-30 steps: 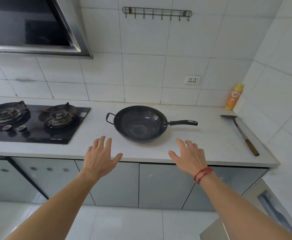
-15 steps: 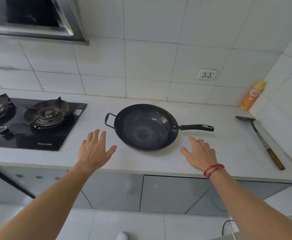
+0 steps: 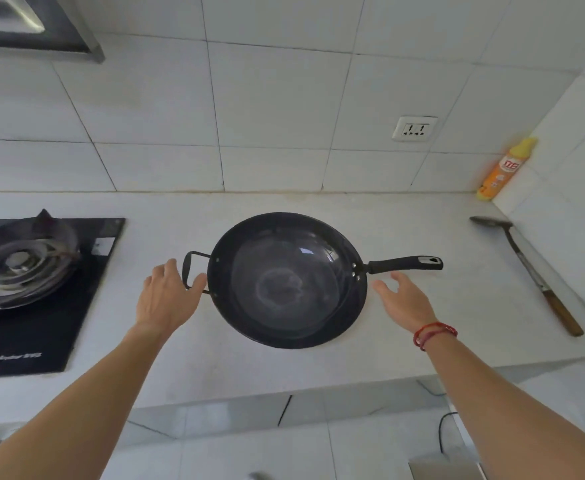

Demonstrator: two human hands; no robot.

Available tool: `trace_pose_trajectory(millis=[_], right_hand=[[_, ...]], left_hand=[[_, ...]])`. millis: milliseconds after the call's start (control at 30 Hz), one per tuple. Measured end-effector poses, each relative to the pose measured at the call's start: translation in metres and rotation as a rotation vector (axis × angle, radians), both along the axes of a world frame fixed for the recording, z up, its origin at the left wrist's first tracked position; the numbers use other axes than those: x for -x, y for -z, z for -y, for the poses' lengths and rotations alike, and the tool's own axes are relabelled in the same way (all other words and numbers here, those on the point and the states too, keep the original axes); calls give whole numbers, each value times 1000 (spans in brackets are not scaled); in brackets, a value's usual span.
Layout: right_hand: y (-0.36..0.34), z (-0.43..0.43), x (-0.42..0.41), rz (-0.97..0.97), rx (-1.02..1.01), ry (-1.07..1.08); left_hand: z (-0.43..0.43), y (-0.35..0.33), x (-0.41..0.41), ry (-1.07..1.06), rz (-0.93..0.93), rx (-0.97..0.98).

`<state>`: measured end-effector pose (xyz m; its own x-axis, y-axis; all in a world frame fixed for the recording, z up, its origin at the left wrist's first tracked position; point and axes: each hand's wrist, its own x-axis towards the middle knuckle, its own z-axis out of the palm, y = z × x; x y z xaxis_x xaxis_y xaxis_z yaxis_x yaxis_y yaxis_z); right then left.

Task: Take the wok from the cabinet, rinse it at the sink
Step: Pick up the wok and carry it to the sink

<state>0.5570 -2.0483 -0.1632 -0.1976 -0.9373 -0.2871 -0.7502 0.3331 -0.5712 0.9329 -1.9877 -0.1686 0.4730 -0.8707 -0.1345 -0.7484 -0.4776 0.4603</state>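
A black wok (image 3: 287, 280) sits on the white countertop (image 3: 422, 327), its long handle pointing right and a small loop handle on its left side. My left hand (image 3: 166, 299) is right at the loop handle, fingers reaching to it; whether it grips the loop is unclear. My right hand (image 3: 403, 299), with a red cord on the wrist, hovers open just below the long handle, not touching it. No sink is in view.
A black gas hob (image 3: 27, 285) lies at the left. A metal spatula (image 3: 526, 271) with a wooden grip lies at the right by the side wall. An orange bottle (image 3: 504, 169) stands in the back corner. A wall socket (image 3: 414, 128) and grey cabinet doors (image 3: 284, 410) are in view.
The view has come closer to the counter. Both hands have moved forward and now flank the wok, the left at the loop handle, the right under the long handle.
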Motion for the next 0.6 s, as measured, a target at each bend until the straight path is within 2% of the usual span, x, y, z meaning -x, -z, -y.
trace_pose_trajectory(millis=[300, 600], right_hand=[[25, 47, 22, 416, -116, 362], [38, 87, 34, 915, -191, 607]], left_hand=[[28, 13, -15, -297, -483, 13], [57, 27, -15, -460, -672, 174]])
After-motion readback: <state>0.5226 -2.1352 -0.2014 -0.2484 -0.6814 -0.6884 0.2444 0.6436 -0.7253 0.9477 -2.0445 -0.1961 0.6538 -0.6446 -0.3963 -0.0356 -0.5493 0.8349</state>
